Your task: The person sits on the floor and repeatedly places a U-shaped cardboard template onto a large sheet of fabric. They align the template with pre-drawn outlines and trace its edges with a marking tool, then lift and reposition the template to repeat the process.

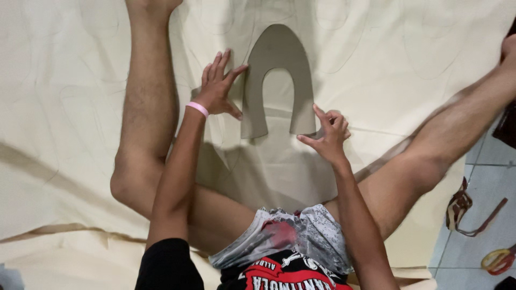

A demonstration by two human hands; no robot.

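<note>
template: a grey-brown horseshoe-shaped card pattern (277,59) lying flat, upper middle of the frame, rounded tip pointing up and its two legs pointing down toward the person
left hand: the left hand (217,88) sits just left of the pattern, fingers spread wide, fingertips and thumb pressing on the left leg's outer edge. open palm, not gripping anything, just pinning it down
right hand: the right hand (329,133) is at the bottom end of the right leg, fingers curled in loosely, forefinger stuck out and touching the leg's lower corner. can't tell if there's a pen or chalk tucked in there, too small to see
wristband: pink band (198,108) on the left wrist
cloth: big cream sheet (70,86) spread under everything, filling most of the frame, with faint traced outlines of the same shape dotted around the top and left
legs: bare legs splayed out on the cloth, one running up the left side (148,107), the other off to the upper right (441,139), pattern sits between them
shorts: grey mottled shorts (290,231) bottom middle
floor: pale tiled floor (484,182) in the lower right corner, off the cloth's edge
sandals: brown strappy sandal (461,207) on the tiles, and a red and yellow looped thing (497,260) below it
</note>
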